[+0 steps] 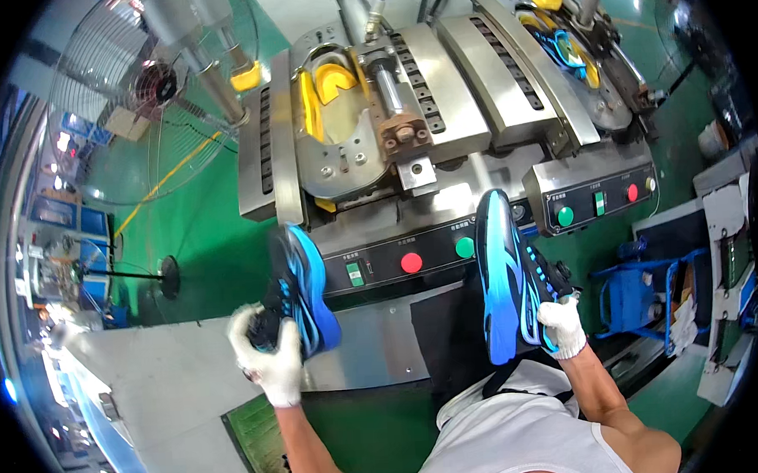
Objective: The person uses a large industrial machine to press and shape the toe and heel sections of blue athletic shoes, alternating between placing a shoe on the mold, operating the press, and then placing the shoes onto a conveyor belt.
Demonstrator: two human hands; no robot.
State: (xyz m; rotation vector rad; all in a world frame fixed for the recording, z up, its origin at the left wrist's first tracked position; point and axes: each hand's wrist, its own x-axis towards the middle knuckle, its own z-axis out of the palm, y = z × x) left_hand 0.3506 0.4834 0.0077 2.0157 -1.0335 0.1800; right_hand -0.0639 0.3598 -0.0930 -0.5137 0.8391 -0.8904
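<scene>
My left hand, in a white knit glove, is closed round the black upper of a sneaker. That sneaker's blue sole faces right and its toe points away from me. A matching sneaker stands on the right, its blue-to-purple sole turned left. My right hand, gloved too, grips it by the black upper near the heel. Both shoes are held up in front of a steel press. The press's left station shows yellow pads. At its right station, a blue and black shoe sits partly hidden.
Red and green push buttons line the front control panel; a second control box stands right. A grey worktop spreads at left below a caged fan. A blue cart is at right, on green floor.
</scene>
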